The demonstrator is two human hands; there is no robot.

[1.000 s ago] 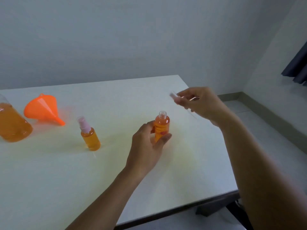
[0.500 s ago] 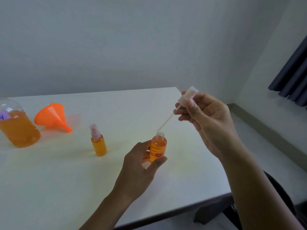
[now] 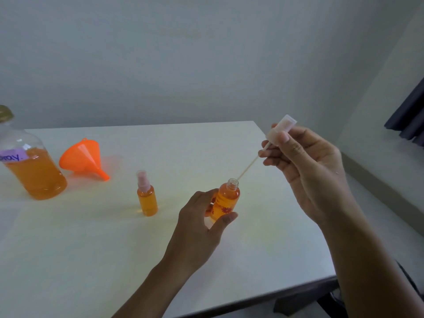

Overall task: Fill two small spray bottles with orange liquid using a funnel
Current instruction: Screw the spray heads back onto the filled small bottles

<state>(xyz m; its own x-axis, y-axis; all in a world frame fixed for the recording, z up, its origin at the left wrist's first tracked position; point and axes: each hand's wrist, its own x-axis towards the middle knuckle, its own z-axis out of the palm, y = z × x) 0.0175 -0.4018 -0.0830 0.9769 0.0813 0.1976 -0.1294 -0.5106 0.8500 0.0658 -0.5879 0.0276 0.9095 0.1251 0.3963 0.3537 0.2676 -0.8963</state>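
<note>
Left hand (image 3: pixel 197 223) grips the open spray bottle (image 3: pixel 226 200): thumb on the near side, fingers wrapped behind. The bottle is tilted slightly right and filled with orange liquid almost to the shoulder. It has a flower print on the front and a bare threaded neck. Can't tell whether its base touches the table (image 3: pixel 91 249) or sits just above it.

Right hand (image 3: pixel 305 171) pinches the pump cap (image 3: pixel 281 130) between thumb and fingertips, up and right of the bottle. The cap is tilted, top pointing up-right. Its dip tube (image 3: pixel 247 168) runs down-left, and the tip is just beside the right edge of the bottle neck. Can't tell if the tip is touching the rim or inside it.

Second spray bottle (image 3: pixel 146 196) stands upright on the table left of the held one, apart from it. Its pink pump and clear overcap are on, and it is full of orange liquid.

Orange funnel (image 3: pixel 81 157) lies on its side further left and back, spout pointing right toward the near edge.

Big clear bottle (image 3: pixel 29 166) stands at the far left, near the funnel and roughly half full of orange liquid. It has a gold lid (image 3: pixel 4 113) and a purple handwritten label (image 3: pixel 12 156), both partly cut off by the frame edge.

A dark curtain (image 3: pixel 410 115) hangs at the right edge.
</note>
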